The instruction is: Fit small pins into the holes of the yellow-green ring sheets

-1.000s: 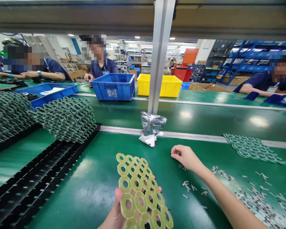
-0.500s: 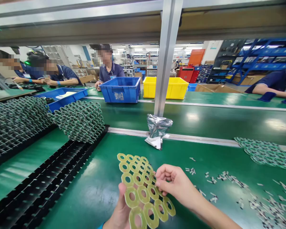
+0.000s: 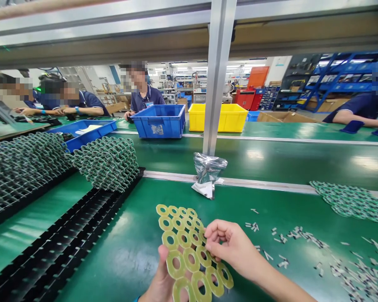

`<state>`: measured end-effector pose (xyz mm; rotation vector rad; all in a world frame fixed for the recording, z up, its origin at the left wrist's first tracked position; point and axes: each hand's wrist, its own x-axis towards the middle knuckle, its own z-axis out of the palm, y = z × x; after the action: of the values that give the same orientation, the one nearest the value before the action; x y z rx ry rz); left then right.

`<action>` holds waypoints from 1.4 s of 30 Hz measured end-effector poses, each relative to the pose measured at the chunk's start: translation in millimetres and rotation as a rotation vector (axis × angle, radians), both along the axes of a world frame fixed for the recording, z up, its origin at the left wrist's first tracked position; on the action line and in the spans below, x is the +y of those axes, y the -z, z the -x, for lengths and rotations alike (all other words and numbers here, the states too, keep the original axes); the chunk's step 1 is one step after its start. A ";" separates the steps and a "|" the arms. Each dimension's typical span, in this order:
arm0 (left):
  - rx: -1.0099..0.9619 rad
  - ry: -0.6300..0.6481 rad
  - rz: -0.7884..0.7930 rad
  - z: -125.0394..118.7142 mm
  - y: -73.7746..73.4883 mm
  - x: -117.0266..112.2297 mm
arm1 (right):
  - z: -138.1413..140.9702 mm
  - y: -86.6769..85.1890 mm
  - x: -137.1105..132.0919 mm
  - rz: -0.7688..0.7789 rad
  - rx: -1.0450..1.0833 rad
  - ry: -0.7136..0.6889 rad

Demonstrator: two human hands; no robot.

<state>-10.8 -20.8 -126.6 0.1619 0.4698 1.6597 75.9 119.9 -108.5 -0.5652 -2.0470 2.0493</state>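
Note:
A panel of yellow-green ring-shaped boards (image 3: 192,269), joined in rows with round holes, tilts up above the green bench. My left hand (image 3: 157,277) grips it from below and the left, its thumb along the left edge and its fingers behind, partly visible through the holes. At the panel's right edge is my right hand (image 3: 228,245), with thumb and index finger pinched together and the other fingers curled. Whatever lies between those fingertips, if anything, is too small or hidden to make out. Small white-and-black pieces (image 3: 308,239) lie scattered right of my right hand.
Black slotted racks (image 3: 82,230) with stacked green circuit boards (image 3: 107,163) stand at left. A silver bag (image 3: 209,167) sits by the metal post (image 3: 219,79). Beyond are a blue bin (image 3: 159,121), a yellow bin (image 3: 233,118) and several co-workers. More green boards (image 3: 353,201) lie at right.
The view has shifted slightly, and the panel appears a little lower and to the right. Both hands keep nearly the same pose on it.

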 end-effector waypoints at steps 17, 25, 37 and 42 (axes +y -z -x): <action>-0.068 -0.005 -0.058 -1.3 -2.7 -0.3 | -1.1 -1.2 0.1 -0.002 -0.004 0.002; -0.082 -0.003 -0.088 0.3 5.5 -1.5 | -0.9 -2.0 -1.5 0.008 -0.004 0.012; -0.061 0.012 -0.094 1.4 4.7 -0.6 | -0.2 -2.3 -0.9 -0.038 -0.005 0.017; -0.070 0.015 -0.098 0.9 1.7 0.3 | -0.6 -1.8 -2.5 -0.049 -0.022 0.034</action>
<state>-11.7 -20.4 -128.3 0.1786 0.3337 1.6685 76.5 117.3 -106.6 -0.6129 -2.0786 1.9774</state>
